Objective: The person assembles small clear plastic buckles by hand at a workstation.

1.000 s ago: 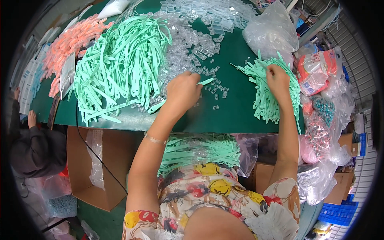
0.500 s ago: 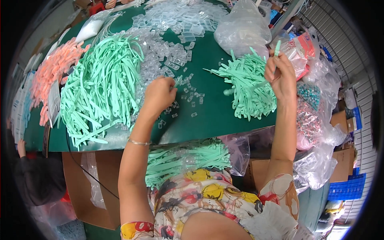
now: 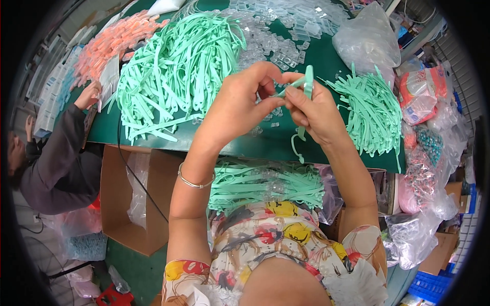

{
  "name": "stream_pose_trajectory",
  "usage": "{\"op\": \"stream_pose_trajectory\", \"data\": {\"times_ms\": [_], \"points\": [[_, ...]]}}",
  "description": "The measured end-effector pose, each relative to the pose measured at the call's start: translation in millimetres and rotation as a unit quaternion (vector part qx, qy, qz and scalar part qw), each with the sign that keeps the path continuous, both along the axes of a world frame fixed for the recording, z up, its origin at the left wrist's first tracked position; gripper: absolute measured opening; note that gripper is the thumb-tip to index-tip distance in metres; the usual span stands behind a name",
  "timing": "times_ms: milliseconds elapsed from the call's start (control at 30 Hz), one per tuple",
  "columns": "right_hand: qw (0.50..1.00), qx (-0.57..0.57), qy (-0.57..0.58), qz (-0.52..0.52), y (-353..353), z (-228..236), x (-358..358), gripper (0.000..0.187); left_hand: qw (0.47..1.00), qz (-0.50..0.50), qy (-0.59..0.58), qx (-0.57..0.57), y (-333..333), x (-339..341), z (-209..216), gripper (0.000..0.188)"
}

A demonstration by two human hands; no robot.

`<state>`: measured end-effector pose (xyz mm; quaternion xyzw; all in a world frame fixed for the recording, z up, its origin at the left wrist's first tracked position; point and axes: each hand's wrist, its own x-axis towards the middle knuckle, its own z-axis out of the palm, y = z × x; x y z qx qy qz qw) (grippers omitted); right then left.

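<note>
In front of my chest, over the near part of the green table, my two hands meet. My right hand [image 3: 317, 111] is closed on a thin mint-green strap [image 3: 308, 81], one end standing up past the fingers and a curled tail hanging below. Fingertips of my left hand [image 3: 244, 99] pinch the same strap where it crosses between the hands; whether a small clear piece is also in them is hidden. Behind my left hand lies a large heap of mint-green straps [image 3: 173, 66]. Right of my right hand is a smaller strap pile [image 3: 371, 115].
Clear plastic pieces [image 3: 278, 48] spread across the table's back. Coral pieces [image 3: 115, 43] lie far left, near a co-worker's hand [image 3: 89, 95]. More straps [image 3: 265, 186] lie below the table edge. A carton [image 3: 125, 199] stands lower left; plastic bags [image 3: 367, 38] stand at right.
My hands have come together, the right from the smaller pile with a strap, the left up from the clear pieces. The view has shifted. At left, the co-worker's arm now reaches the table.
</note>
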<state>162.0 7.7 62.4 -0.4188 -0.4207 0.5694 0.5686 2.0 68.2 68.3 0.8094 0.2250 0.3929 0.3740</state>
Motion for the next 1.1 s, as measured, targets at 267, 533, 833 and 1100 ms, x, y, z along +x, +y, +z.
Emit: {"op": "stream_pose_trajectory", "data": {"times_ms": [267, 533, 833, 1100], "points": [[0.984, 0.144, 0.071, -0.075, -7.1, 31.0, 37.1, 0.020, 0.997, 0.027, -0.074, -0.018, 23.8, -1.7, -5.7, 0.023], [0.953, 0.240, -0.009, -0.186, -50.6, 40.0, 104.5, 0.019, 0.964, 0.154, 0.157, 0.148, 101.5, 70.3, -75.2, 0.013], [0.975, 0.135, -0.018, -0.176, -109.1, 13.0, 119.5, 0.030, 0.843, 0.168, 0.434, 0.270, 146.1, 133.7, -96.0, 0.017], [0.987, 0.000, 0.115, -0.115, -121.2, -9.3, 97.1, 0.038, 0.895, 0.184, 0.318, 0.253, 123.1, 127.2, -89.8, 0.014]]}}
